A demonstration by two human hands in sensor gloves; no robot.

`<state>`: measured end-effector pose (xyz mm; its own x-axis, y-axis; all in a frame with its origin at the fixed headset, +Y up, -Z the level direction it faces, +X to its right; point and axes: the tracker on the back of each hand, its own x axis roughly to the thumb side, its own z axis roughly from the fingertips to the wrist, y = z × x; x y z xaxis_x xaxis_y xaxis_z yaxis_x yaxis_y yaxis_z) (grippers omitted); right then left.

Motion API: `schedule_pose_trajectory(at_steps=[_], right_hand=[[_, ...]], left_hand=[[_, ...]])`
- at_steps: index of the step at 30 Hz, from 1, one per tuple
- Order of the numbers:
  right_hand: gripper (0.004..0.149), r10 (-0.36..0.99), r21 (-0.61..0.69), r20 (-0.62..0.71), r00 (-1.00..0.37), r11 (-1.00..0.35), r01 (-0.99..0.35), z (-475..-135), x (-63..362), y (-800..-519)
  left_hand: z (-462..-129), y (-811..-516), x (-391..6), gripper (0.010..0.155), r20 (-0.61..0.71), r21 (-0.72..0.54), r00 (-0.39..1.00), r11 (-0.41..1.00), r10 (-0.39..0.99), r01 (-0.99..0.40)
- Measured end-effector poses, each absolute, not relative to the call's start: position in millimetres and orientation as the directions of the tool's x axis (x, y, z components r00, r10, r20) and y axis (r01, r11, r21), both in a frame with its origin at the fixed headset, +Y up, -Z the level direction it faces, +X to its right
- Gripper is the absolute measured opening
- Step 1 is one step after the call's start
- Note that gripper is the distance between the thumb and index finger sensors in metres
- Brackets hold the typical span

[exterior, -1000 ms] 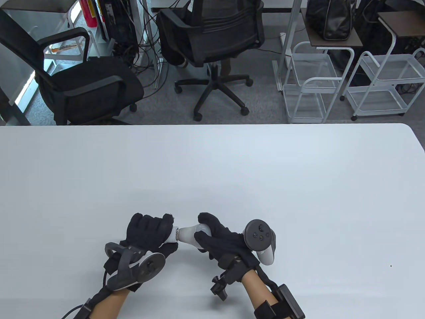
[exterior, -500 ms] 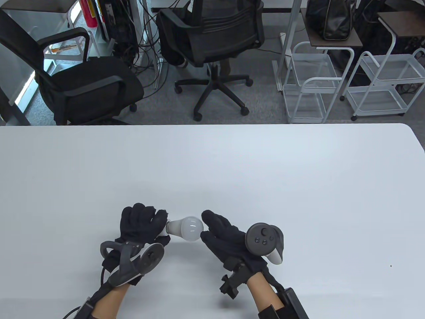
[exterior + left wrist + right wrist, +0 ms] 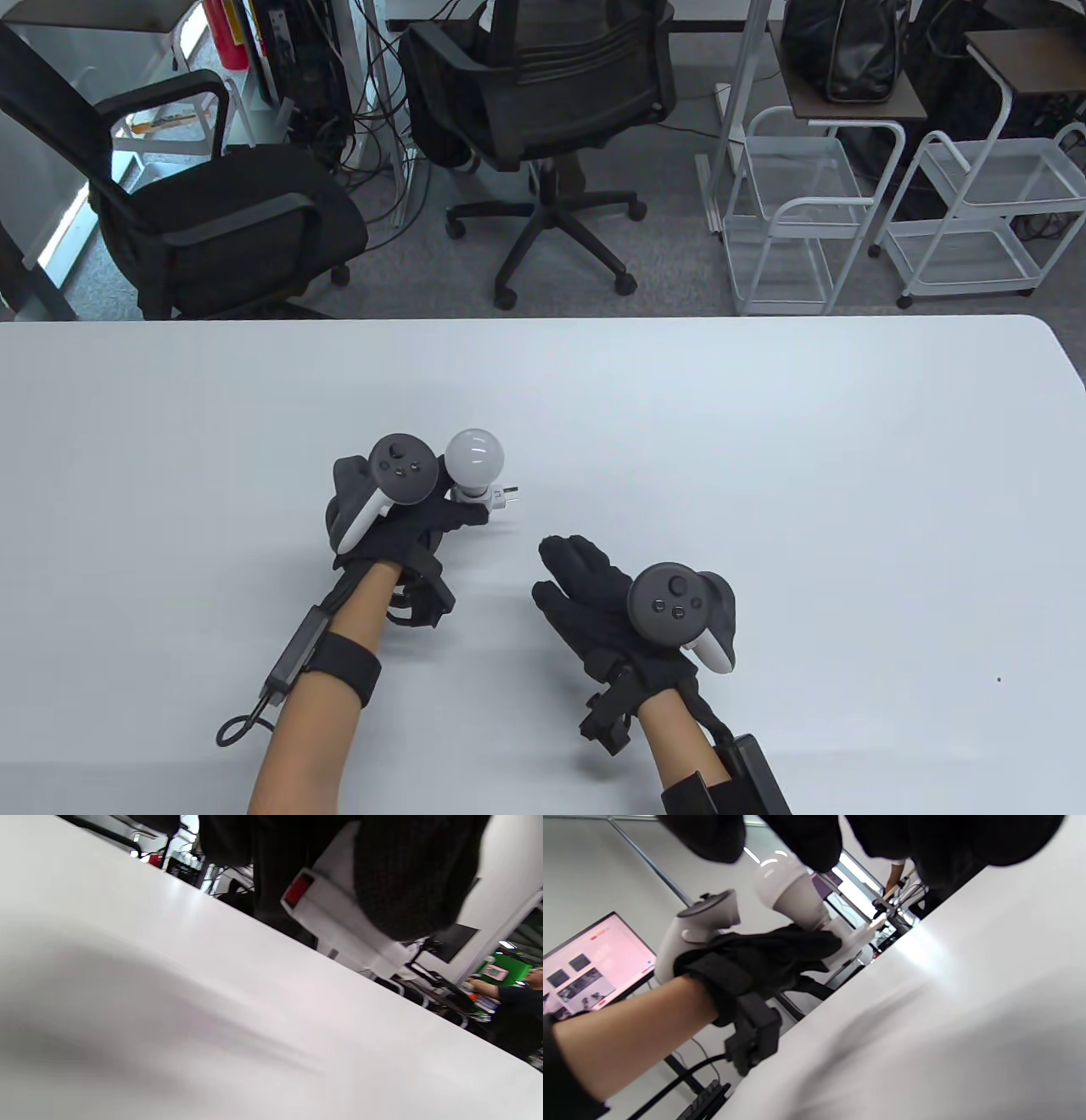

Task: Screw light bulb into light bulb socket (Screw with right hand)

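Note:
The white light bulb [image 3: 475, 455] sits in the white socket [image 3: 480, 497], whose plug prongs point right. My left hand [image 3: 424, 508] grips the socket and holds the bulb upright above the table; the left wrist view shows the socket [image 3: 339, 921] with a red mark between my gloved fingers. The right wrist view shows the bulb [image 3: 789, 895] standing up out of the left hand [image 3: 763, 955]. My right hand [image 3: 585, 586] hovers open and holds nothing, to the lower right of the bulb.
The white table [image 3: 764, 475] spreads wide around both hands. Two black office chairs [image 3: 543, 102] and white wire carts [image 3: 797, 212] stand on the floor beyond its far edge. A cable [image 3: 254, 722] trails from my left wrist.
My right hand has let go of the bulb and drawn back. My left hand has turned over and carried socket and bulb away from me, tipping the bulb from sideways to upright.

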<state>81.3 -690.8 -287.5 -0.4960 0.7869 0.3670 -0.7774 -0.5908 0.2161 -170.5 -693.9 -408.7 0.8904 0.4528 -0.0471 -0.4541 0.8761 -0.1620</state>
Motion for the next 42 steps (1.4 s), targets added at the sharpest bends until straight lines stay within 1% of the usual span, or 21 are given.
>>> schedule_pose_trajectory(at_steps=[2, 4, 6, 9, 10, 11, 13, 15, 18, 19, 20, 22, 25, 27, 29, 31, 33, 38, 42], right_hand=[[0.06, 0.804, 0.22, 0.342, -0.486, -0.571, -0.79, -289.4, 86.7, -692.4], [0.06, 0.807, 0.214, 0.335, -0.487, -0.568, -0.795, -290.3, 89.2, -692.5], [0.06, 0.8, 0.212, 0.337, -0.496, -0.578, -0.788, -290.8, 88.7, -692.6], [0.06, 0.8, 0.219, 0.334, -0.499, -0.581, -0.784, -291.5, 86.9, -694.7], [0.06, 0.802, 0.223, 0.331, -0.497, -0.578, -0.785, -291.8, 86.5, -695.3], [0.06, 0.804, 0.227, 0.328, -0.496, -0.577, -0.785, -292.2, 86.2, -696.0], [0.06, 0.804, 0.23, 0.323, -0.5, -0.579, -0.782, -292.9, 86.1, -696.7], [0.06, 0.792, 0.226, 0.322, -0.519, -0.596, -0.77, -292.7, 85.8, -696.4], [0.06, 0.769, 0.22, 0.323, -0.551, -0.627, -0.747, -292.6, 84.8, -697.0], [0.061, 0.768, 0.222, 0.322, -0.553, -0.629, -0.745, -292.6, 84.6, -697.2], [0.061, 0.769, 0.222, 0.321, -0.553, -0.629, -0.745, -292.5, 84.5, -697.2], [0.061, 0.769, 0.222, 0.315, -0.556, -0.629, -0.745, -292.2, 84.5, -697.3], [0.061, 0.76, 0.221, 0.305, -0.575, -0.643, -0.733, -292.3, 84.6, -697.3], [0.063, 0.75, 0.216, 0.304, -0.587, -0.655, -0.724, -292.0, 84.2, -697.1], [0.064, 0.713, 0.166, 0.316, -0.626, -0.692, -0.703, -291.0, 84.2, -694.5], [0.065, 0.672, 0.142, 0.322, -0.667, -0.731, -0.668, -289.8, 83.6, -693.2], [0.066, 0.657, 0.151, 0.324, -0.68, -0.746, -0.649, -289.2, 82.6, -694.1], [0.07, 0.673, 0.161, 0.325, -0.665, -0.732, -0.662, -289.2, 80.9, -694.7], [0.069, 0.639, 0.153, 0.344, -0.688, -0.761, -0.63, -288.0, 76.4, -692.9]], left_hand=[[-419.3, -704.7, -163.9, 0.073, -0.05, -0.179, 0.909, 0.891, 0.414, -0.416], [-427.9, -716.8, -158.5, 0.073, -0.069, -0.262, 0.911, 0.873, 0.408, -0.411], [-433.1, -726.0, -156.2, 0.073, -0.108, -0.291, 0.895, 0.848, 0.432, -0.444], [-440.3, -738.8, -157.4, 0.072, -0.159, -0.403, 0.861, 0.764, 0.484, -0.504], [-441.1, -741.8, -158.3, 0.072, -0.163, -0.419, 0.856, 0.751, 0.49, -0.51], [-441.4, -746.0, -159.1, 0.071, -0.173, -0.425, 0.857, 0.748, 0.485, -0.509], [-440.5, -751.5, -161.7, 0.073, -0.154, -0.431, 0.884, 0.774, 0.442, -0.463], [-439.4, -754.3, -163.8, 0.073, -0.161, -0.411, 0.876, 0.776, 0.455, -0.479], [-438.5, -758.6, -166.7, 0.073, -0.172, -0.415, 0.865, 0.762, 0.47, -0.497], [-438.0, -759.2, -167.6, 0.076, -0.167, -0.426, 0.87, 0.762, 0.463, -0.487], [-436.9, -759.1, -168.7, 0.086, -0.161, -0.432, 0.877, 0.767, 0.453, -0.475], [-432.6, -757.6, -172.6, 0.092, -0.117, -0.423, 0.886, 0.785, 0.449, -0.453], [-419.5, -749.2, -180.8, 0.093, -0.02, -0.382, 0.909, 0.837, 0.417, -0.393], [-407.5, -741.6, -185.7, 0.093, 0.059, -0.333, 0.928, 0.884, 0.368, -0.329], [-391.0, -731.5, -190.2, 0.092, 0.15, -0.259, 0.934, 0.925, 0.324, -0.279], [-375.6, -720.7, -193.0, 0.093, 0.19, -0.228, 0.936, 0.941, 0.296, -0.251], [-360.4, -709.7, -195.5, 0.094, 0.22, -0.222, 0.929, 0.942, 0.299, -0.25], [-319.0, -686.8, -201.1, 0.094, 0.281, -0.167, 0.911, 0.95, 0.301, -0.263], [-293.8, -681.3, -202.6, 0.094, 0.323, -0.119, 0.899, 0.955, 0.296, -0.272]])
